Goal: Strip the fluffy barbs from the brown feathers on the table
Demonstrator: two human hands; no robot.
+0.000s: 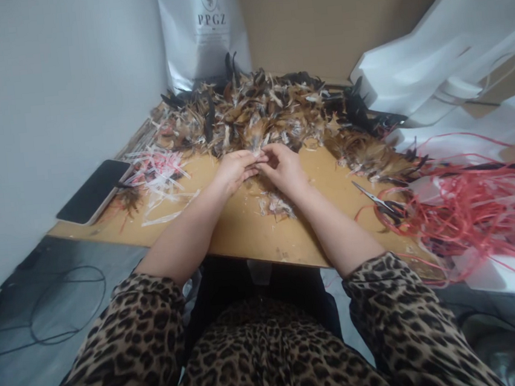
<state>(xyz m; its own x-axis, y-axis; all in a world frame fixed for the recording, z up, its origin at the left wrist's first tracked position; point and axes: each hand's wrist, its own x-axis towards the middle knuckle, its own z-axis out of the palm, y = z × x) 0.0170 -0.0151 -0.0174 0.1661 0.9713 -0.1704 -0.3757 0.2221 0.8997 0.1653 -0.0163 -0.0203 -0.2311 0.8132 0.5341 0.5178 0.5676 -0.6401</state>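
Note:
My left hand and my right hand meet over the middle of the wooden table, fingertips together. Both are closed in a pinch at the pale base of a brown feather tuft, which points away from me. The fingers partly cover what they grip, and its edges merge with the feathers behind. Just beyond lies a big heap of brown and black feathers. Between my wrists, small whitish and pinkish fluffy scraps rest on the tabletop.
A phone lies at the left edge beside pink and white strips. To the right are scissors and a tangle of red strings. A white printed bag stands behind the heap. A black cable loops on the floor.

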